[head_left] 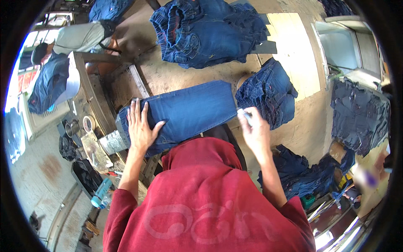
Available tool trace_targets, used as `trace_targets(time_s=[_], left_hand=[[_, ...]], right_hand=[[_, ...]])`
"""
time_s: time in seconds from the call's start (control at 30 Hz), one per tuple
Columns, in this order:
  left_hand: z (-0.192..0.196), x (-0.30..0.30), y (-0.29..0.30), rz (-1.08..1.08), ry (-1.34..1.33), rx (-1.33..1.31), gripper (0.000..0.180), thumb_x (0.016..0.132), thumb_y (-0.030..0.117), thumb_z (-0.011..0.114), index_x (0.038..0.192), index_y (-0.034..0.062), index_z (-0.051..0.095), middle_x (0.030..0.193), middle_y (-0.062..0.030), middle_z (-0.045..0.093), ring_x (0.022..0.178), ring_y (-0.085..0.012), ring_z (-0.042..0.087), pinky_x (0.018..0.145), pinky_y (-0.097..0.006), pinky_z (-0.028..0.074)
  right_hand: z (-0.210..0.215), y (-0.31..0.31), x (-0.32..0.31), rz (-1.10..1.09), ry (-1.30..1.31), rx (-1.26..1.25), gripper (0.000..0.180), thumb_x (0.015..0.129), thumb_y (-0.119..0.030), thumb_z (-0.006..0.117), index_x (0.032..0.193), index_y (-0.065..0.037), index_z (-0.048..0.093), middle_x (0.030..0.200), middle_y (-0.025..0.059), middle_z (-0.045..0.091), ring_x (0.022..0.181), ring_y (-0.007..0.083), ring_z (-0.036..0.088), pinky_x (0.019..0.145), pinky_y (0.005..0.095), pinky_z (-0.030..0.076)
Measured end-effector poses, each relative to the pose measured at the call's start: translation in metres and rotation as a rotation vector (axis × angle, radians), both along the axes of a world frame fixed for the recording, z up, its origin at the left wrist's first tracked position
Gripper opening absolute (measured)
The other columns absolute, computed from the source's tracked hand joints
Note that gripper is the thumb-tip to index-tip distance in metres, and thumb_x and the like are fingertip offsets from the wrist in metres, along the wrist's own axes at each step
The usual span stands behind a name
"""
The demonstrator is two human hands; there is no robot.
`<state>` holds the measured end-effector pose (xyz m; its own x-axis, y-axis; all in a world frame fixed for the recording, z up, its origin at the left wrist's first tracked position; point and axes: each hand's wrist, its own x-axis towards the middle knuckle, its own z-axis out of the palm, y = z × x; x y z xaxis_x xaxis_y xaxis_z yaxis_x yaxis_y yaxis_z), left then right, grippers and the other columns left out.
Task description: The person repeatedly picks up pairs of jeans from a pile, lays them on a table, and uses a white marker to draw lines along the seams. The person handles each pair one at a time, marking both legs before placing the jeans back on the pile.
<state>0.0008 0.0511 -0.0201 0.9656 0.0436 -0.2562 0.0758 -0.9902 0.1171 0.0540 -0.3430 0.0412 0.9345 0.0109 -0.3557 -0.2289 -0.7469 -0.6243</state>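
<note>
A blue denim garment lies stretched lengthwise in front of me, its narrow left end by a pale cylindrical arm. My left hand rests flat on that left end, fingers spread and thumb apart. At the garment's right lower corner, my right hand has its fingers closed around a small pale grey object. Its kind is too small to tell. The tip of that object is beside the denim's edge.
Piled jeans lie beyond the garment, with a gathered denim bundle to its right. More denim is heaped at lower right, dark clothes at far right. A tape roll sits left. Another person bends at upper left.
</note>
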Motion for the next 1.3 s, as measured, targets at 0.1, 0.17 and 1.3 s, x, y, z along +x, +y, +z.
trace_targets(time_s=[0.1,0.17,1.3], left_hand=[[-0.001,0.058,-0.074,-0.047,-0.223,-0.126,0.093,0.086,0.064,0.083,0.15,0.0021,0.056,0.17,-0.0238,0.039,0.163,-0.0456,0.026,0.132,-0.064,0.017],[-0.022,0.104,-0.13,-0.176,-0.346,-0.27,0.098,0.084,0.073,0.079,0.152,0.0069,0.055,0.169,-0.0216,0.041,0.161,-0.0464,0.03,0.129,-0.069,0.022],[-0.136,0.212,-0.147,-0.164,0.096,-1.031,0.038,0.106,0.029,0.071,0.141,0.0138,0.063,0.056,-0.0186,0.061,0.052,-0.0378,0.066,0.054,-0.05,0.05]], right_hand=[[-0.008,0.03,-0.019,0.032,-0.068,0.071,0.018,0.105,-0.016,0.071,0.119,-0.012,0.06,0.083,0.0165,0.076,0.072,0.0384,0.076,0.064,0.05,0.057],[-0.015,0.046,-0.025,0.05,-0.113,0.115,0.019,0.104,-0.014,0.071,0.12,-0.012,0.06,0.084,0.0166,0.076,0.071,0.0375,0.076,0.063,0.0489,0.057],[-0.073,0.112,-0.024,0.17,-0.407,-0.252,0.031,0.083,-0.007,0.086,0.112,-0.013,0.081,0.072,0.0051,0.071,0.055,0.0229,0.065,0.054,0.037,0.053]])
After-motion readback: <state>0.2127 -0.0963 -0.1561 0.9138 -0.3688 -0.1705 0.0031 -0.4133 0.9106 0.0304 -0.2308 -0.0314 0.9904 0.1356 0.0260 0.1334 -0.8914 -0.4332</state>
